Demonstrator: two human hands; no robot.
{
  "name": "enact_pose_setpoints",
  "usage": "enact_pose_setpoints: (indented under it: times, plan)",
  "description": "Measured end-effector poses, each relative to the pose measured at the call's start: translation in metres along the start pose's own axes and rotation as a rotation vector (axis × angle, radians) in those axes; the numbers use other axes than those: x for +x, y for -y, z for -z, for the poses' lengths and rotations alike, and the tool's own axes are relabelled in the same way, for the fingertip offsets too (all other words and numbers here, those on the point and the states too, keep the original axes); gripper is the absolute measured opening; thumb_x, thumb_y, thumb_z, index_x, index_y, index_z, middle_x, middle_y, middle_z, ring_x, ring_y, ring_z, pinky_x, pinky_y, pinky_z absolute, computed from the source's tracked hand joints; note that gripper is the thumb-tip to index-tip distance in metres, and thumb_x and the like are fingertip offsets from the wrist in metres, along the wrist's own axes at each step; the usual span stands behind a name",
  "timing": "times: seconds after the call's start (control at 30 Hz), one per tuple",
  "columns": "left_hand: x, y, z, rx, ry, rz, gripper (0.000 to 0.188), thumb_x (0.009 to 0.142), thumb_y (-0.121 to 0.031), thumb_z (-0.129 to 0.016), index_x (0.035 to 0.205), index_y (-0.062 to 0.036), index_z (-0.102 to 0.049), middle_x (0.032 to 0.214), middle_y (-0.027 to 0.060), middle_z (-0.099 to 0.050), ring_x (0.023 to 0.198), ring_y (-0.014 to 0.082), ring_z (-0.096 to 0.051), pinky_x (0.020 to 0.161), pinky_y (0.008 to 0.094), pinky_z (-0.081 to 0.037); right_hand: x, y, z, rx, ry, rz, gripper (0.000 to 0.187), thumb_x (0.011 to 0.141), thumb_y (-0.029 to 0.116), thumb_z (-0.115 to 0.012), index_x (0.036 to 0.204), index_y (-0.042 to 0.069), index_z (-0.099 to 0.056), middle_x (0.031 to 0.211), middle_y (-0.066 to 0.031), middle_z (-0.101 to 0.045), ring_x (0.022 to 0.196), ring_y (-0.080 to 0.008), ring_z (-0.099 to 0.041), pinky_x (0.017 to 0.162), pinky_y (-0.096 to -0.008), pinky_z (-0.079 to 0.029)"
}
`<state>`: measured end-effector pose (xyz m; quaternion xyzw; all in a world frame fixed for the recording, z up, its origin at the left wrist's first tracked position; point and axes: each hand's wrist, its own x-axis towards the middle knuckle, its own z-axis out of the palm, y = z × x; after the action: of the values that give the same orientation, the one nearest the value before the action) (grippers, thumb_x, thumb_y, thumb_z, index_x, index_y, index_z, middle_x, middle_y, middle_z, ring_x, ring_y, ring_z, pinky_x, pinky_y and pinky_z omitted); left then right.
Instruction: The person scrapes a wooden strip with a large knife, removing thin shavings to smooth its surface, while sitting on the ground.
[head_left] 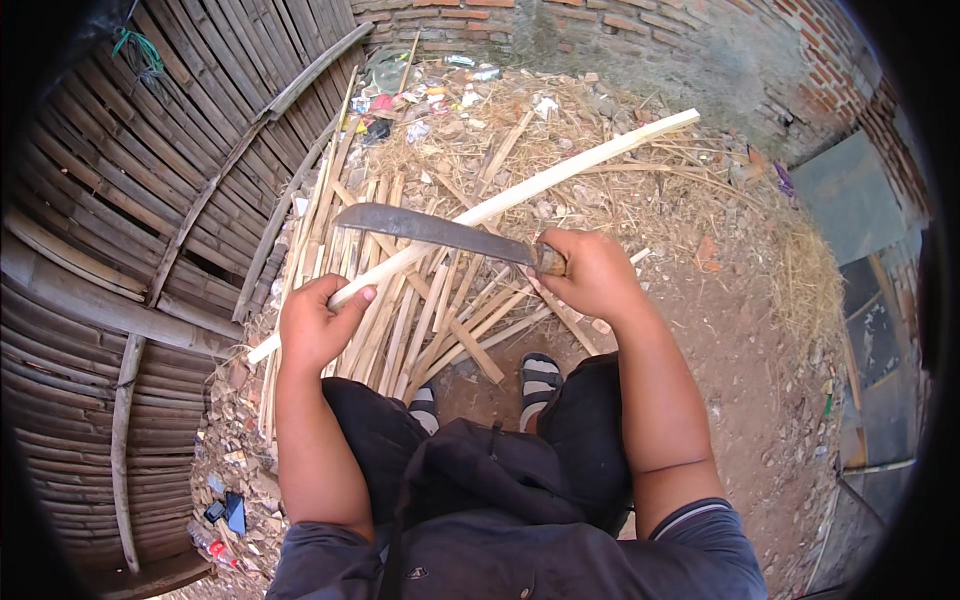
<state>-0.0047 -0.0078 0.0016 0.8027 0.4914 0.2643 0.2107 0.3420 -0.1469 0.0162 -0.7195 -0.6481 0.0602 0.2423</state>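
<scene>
My left hand (325, 318) is closed around a long pale strip of split bamboo or wood (560, 172) near its lower left end. The strip slants up and away to the right. In my right hand (590, 268) is the wooden handle of a machete (440, 231), its broad dark blade pointing left. The blade crosses over the strip a little beyond my left hand; whether it touches cannot be told. Beneath them, a pile of split strips (420, 315) lies on the ground in front of my sandalled feet.
A slatted bamboo wall (120, 180) rises on the left, and a brick wall (640, 40) closes the far side. Litter (390, 105) and dry straw (810, 270) cover parts of the dirt ground. Grey sheets (845, 200) lean at the right. A plastic bottle (212, 545) lies at lower left.
</scene>
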Motion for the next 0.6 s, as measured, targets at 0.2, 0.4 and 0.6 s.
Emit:
enact_pose_setpoints:
  times: [0.2,0.4,0.6]
  plan:
    - [0.005,0.001,0.002,0.026,-0.070,0.011,0.038,0.089,-0.042,-0.087,0.089,-0.0053,-0.079,0.072,0.0108,-0.071,0.061,0.0237,-0.068,0.060,0.0374,-0.051,0.007,-0.052,0.014,0.246,-0.273,-0.322,0.033,0.089,0.029,-0.084,0.106,0.004,-0.073,0.082,-0.0223,-0.072,0.078,-0.0400,-0.073,0.069,-0.0465,-0.055]
    - [0.003,-0.005,-0.004,0.042,-0.095,-0.033,0.037,0.087,-0.041,-0.088,0.089,-0.0051,-0.079,0.071,0.0111,-0.071,0.062,0.0256,-0.068,0.061,0.0381,-0.052,0.003,-0.018,0.000,0.069,-0.045,-0.103,0.029,0.086,0.026,-0.084,0.107,0.009,-0.073,0.089,-0.0184,-0.076,0.084,-0.0411,-0.074,0.074,-0.0487,-0.057]
    - [0.002,-0.004,0.002,0.082,-0.134,-0.088,0.039,0.087,-0.043,-0.087,0.087,-0.0052,-0.078,0.071,0.0117,-0.071,0.064,0.0297,-0.070,0.062,0.0411,-0.053,0.004,0.004,0.002,0.028,0.078,-0.043,0.034,0.085,0.028,-0.085,0.112,0.011,-0.073,0.095,-0.0179,-0.076,0.092,-0.0413,-0.073,0.077,-0.0510,-0.057]
